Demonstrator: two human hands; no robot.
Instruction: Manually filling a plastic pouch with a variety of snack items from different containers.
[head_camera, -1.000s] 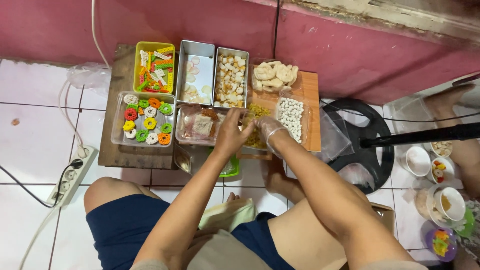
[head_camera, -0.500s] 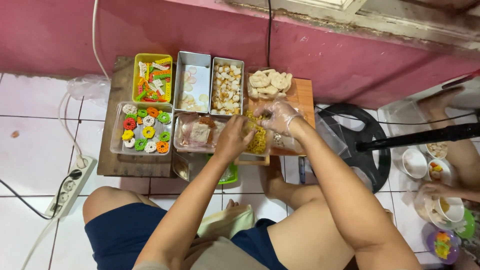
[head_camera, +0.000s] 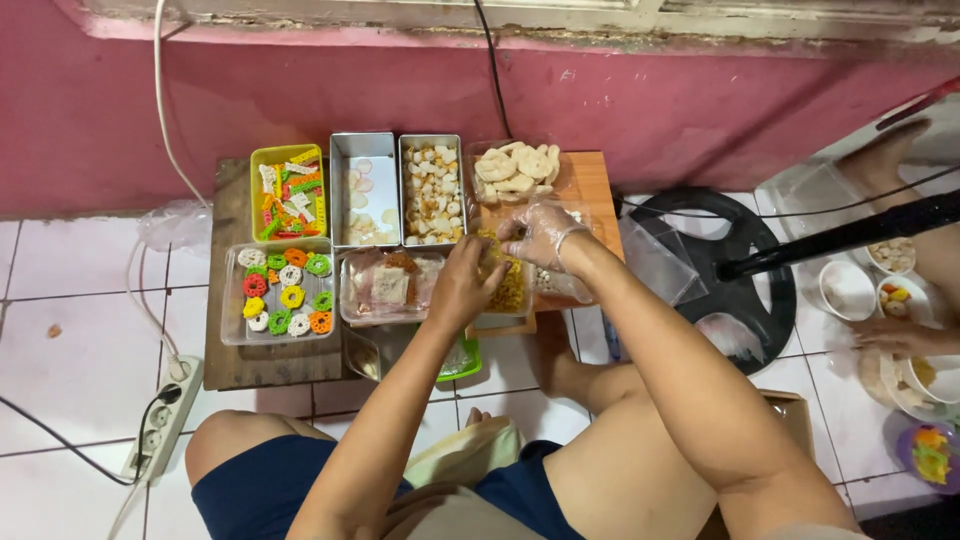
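Observation:
My left hand (head_camera: 462, 285) rests with curled fingers at the edge of a clear container of yellow crunchy snack (head_camera: 512, 290). I cannot tell whether it grips anything. My right hand (head_camera: 538, 235), in a thin clear plastic glove, hovers just above the same container. Its fingertips are bent down and pinched on a bit of the yellow snack. The two hands nearly touch. A crumpled clear plastic bag (head_camera: 562, 288) with pale pieces lies under my right wrist. All of this sits on a low wooden board (head_camera: 595, 185) in front of my knees.
On a darker board (head_camera: 225, 300) are a yellow tub of coloured sticks (head_camera: 287, 192), two metal trays (head_camera: 365, 190) (head_camera: 432, 190), ring crackers (head_camera: 285, 292), a clear box (head_camera: 390, 287) and round white crackers (head_camera: 512, 165). A power strip (head_camera: 160, 420) lies left; a black stand base (head_camera: 745, 275), bowls and another person's hand (head_camera: 895, 335) right.
My right hand has moved left from the tray of white pieces to the yellow snack, meeting my left hand. The camera has tilted, so the wall fills more of the view.

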